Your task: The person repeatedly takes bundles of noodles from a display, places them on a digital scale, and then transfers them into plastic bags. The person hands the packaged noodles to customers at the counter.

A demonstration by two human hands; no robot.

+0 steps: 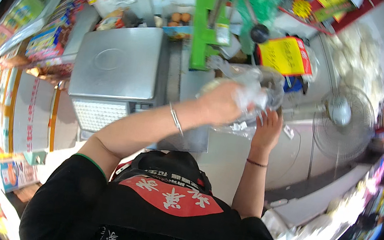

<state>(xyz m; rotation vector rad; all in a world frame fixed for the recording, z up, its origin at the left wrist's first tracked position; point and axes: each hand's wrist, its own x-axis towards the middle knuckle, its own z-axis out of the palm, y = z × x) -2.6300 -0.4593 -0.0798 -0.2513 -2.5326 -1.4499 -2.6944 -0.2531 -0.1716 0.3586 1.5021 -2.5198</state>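
A clear plastic bag (241,125) lies in front of me, at the right end of a metal counter. My left hand (222,100), blurred and wearing a silver bangle, grips bunched plastic at the bag's upper part. Against the bag's right side are the fingers of my right hand (268,127), which has a dark bracelet at the wrist. Whether those fingers grip the plastic is hidden. What the bag contains is too blurred to tell.
Left of the bag stands a weighing scale with a metal platform (119,62). Beyond it are a green plastic holder (200,33), a black-ended ladle (260,34) and a yellow-red sign (284,55). A fan (342,121) stands right; white cartons (33,112) are stacked left.
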